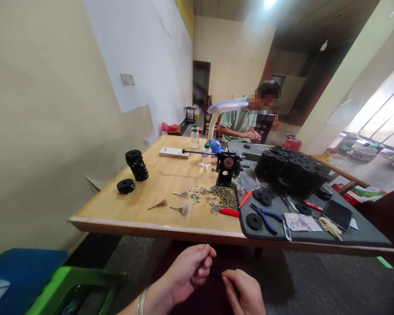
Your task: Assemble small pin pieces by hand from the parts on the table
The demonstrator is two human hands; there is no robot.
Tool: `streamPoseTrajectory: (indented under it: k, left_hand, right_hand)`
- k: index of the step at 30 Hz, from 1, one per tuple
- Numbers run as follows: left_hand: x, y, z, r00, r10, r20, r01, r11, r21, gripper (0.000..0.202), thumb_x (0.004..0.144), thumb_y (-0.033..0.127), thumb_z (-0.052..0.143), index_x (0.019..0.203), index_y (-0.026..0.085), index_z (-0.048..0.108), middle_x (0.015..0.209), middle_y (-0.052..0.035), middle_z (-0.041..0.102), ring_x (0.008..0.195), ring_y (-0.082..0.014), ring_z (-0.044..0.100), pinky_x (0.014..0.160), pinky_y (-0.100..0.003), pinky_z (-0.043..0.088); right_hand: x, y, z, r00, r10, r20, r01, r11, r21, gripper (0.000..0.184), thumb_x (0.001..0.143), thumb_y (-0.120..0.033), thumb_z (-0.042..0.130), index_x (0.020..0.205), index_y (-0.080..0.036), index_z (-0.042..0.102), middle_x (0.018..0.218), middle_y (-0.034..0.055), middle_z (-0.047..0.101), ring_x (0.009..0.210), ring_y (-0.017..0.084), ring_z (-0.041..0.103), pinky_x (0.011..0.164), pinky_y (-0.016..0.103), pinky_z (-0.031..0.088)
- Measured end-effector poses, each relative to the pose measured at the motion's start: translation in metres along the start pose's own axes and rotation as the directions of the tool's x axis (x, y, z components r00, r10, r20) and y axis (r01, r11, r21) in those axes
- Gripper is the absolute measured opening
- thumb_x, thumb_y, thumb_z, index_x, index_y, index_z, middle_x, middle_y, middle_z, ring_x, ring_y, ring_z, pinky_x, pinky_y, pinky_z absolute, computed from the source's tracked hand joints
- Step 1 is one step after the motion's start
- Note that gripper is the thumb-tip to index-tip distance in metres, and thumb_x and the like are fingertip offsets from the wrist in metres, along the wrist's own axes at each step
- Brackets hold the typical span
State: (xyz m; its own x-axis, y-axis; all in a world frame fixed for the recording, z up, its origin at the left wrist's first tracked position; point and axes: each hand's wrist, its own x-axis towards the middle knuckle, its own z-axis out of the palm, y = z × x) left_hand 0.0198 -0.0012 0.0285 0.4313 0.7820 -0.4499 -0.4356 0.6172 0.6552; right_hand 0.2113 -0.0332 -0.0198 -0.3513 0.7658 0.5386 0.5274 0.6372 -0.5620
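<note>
My left hand [193, 269], with bangles at the wrist, is held below the table's front edge, its thumb and forefinger pinched together. Close by on the right, my right hand [243, 288] is curled closed, thumb against the fingers. Whatever either hand may hold is too small to make out. On the table [124, 214] ahead lie three feathery tufts with thin pointed stems, one of them a grey tuft [181, 210]. Beside them is a pile of small beads [225, 199], with a red-handled tool [229, 212] at its edge.
A black hand-crank winder [226, 168] stands mid-table. Black foam spools [138, 165] are stacked at left, with many more spools [292, 170] on the grey mat at right. Blue pliers [267, 217] lie near the front. A co-worker [238, 124] sits across; a green stool [62, 284] is at left.
</note>
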Motion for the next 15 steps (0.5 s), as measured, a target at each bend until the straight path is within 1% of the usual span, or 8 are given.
streamPoseTrajectory:
  k: [3, 6, 10, 15]
  left_hand:
    - [-0.005, 0.005, -0.004, 0.981, 0.177, -0.078, -0.156, 0.962, 0.224, 0.042, 0.073, 0.054, 0.067, 0.078, 0.013, 0.061, 0.052, 0.0066, 0.047, 0.040, -0.0033, 0.030, 0.043, -0.020, 0.010]
    - [-0.009, 0.005, -0.006, 0.955, 0.286, -0.082, -0.231, 0.886, 0.401, 0.047, 0.075, 0.059, 0.062, 0.076, 0.012, 0.062, 0.051, 0.0051, 0.049, 0.043, -0.0055, 0.034, 0.044, -0.021, 0.018]
    - [-0.009, 0.001, -0.006, 0.936, 0.350, -0.039, -0.274, 0.794, 0.543, 0.050, 0.076, 0.064, 0.057, 0.074, 0.014, 0.062, 0.050, 0.0043, 0.050, 0.043, -0.0079, 0.038, 0.046, -0.022, 0.025]
    - [-0.007, 0.000, -0.005, 0.921, 0.389, 0.002, -0.316, 0.748, 0.584, 0.052, 0.078, 0.065, 0.054, 0.075, 0.014, 0.062, 0.050, 0.0044, 0.050, 0.043, -0.0087, 0.038, 0.046, -0.023, 0.026]
  right_hand:
    - [-0.014, 0.015, 0.002, 0.999, 0.002, 0.034, 0.000, 0.999, -0.055, 0.014, 0.091, -0.016, 0.049, 0.092, -0.020, 0.062, 0.069, 0.0028, 0.069, 0.058, 0.016, 0.064, 0.055, 0.022, 0.048]
    - [-0.023, 0.026, 0.002, 0.996, 0.010, 0.086, -0.001, 0.994, -0.106, 0.015, 0.092, -0.019, 0.049, 0.089, -0.021, 0.063, 0.066, 0.0017, 0.067, 0.057, 0.015, 0.062, 0.053, 0.022, 0.045]
    - [-0.024, 0.033, 0.001, 0.984, 0.033, 0.173, -0.004, 0.986, -0.165, 0.018, 0.093, -0.023, 0.050, 0.083, -0.024, 0.066, 0.063, 0.0004, 0.065, 0.060, 0.016, 0.059, 0.053, 0.023, 0.042]
    - [-0.024, 0.041, 0.003, 0.967, 0.056, 0.248, -0.004, 0.979, -0.206, 0.025, 0.094, -0.023, 0.047, 0.077, -0.024, 0.065, 0.063, -0.0001, 0.067, 0.064, 0.017, 0.056, 0.057, 0.025, 0.040]
